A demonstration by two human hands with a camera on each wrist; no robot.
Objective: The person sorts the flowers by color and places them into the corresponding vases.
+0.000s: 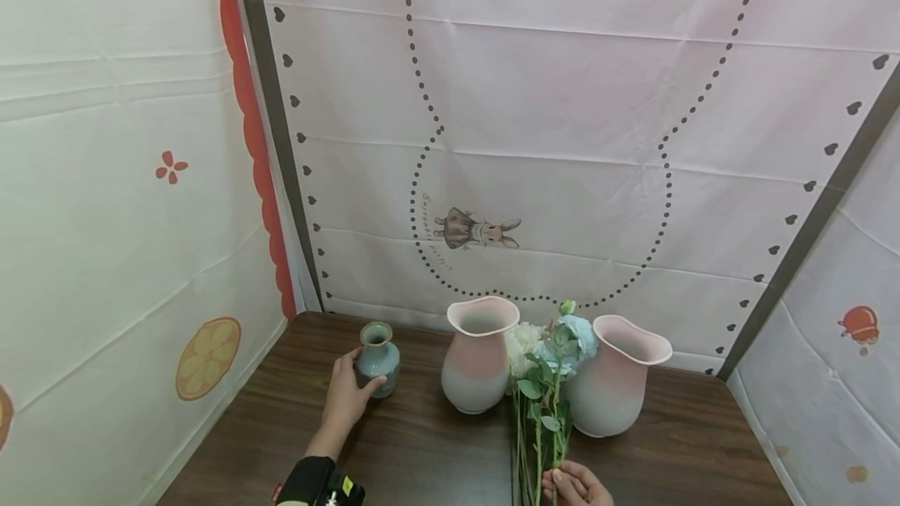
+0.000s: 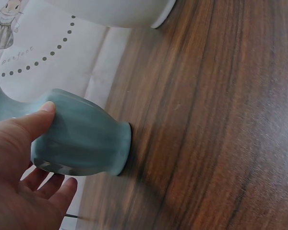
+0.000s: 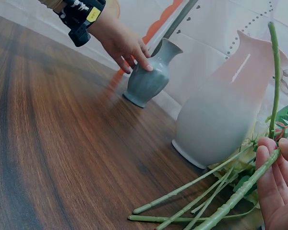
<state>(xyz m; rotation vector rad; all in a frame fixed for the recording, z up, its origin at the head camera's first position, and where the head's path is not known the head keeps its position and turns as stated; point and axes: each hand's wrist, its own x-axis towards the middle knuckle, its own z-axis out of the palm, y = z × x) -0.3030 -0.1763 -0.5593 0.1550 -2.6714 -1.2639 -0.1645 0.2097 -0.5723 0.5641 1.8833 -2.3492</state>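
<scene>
My left hand (image 1: 347, 397) is at a small blue-green vase (image 1: 380, 361) at the table's left back. In the left wrist view its thumb lies on the vase's body (image 2: 81, 134), with fingers on the opposite side. The vase stands upright on the table. My right hand (image 1: 580, 486) pinches a green flower stem (image 3: 245, 189) between thumb and fingers at the front. Pale blue flowers (image 1: 580, 334) and a white flower (image 1: 523, 346) top the bunch of stems. Further loose stems (image 3: 182, 189) lie beside the held one.
Two large pink-and-white vases stand behind the flowers, one in the middle (image 1: 474, 381) and one to the right (image 1: 610, 393). Printed cloth walls (image 1: 548, 100) enclose the brown wooden table (image 1: 436, 451) at the back and both sides.
</scene>
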